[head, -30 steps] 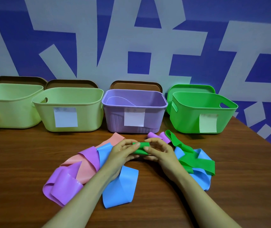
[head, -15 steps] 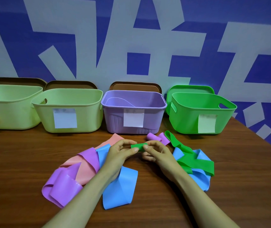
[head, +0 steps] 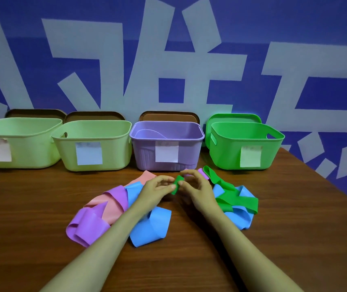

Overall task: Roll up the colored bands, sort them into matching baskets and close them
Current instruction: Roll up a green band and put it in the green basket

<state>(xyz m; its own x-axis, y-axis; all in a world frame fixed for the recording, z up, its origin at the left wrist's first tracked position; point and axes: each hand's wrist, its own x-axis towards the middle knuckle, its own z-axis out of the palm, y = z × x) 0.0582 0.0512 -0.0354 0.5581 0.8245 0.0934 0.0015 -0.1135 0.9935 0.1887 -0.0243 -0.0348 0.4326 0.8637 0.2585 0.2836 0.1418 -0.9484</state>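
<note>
Head view: green band (head: 176, 185) in left hand (head: 154, 192) and right hand (head: 199, 191)

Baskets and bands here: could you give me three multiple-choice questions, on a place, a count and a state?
1. Where is the purple basket? A. Far left. B. Far right. C. Between a light green basket and the dark green basket.
2. How many baskets are on the table? A. Two. B. Four. C. Six.
3. The green band's end is: A. pinched by both hands. B. in a basket. C. untouched.
1 C: those two flank it. 2 B: four stand in a row. 3 A: left hand and right hand pinch it.
</note>
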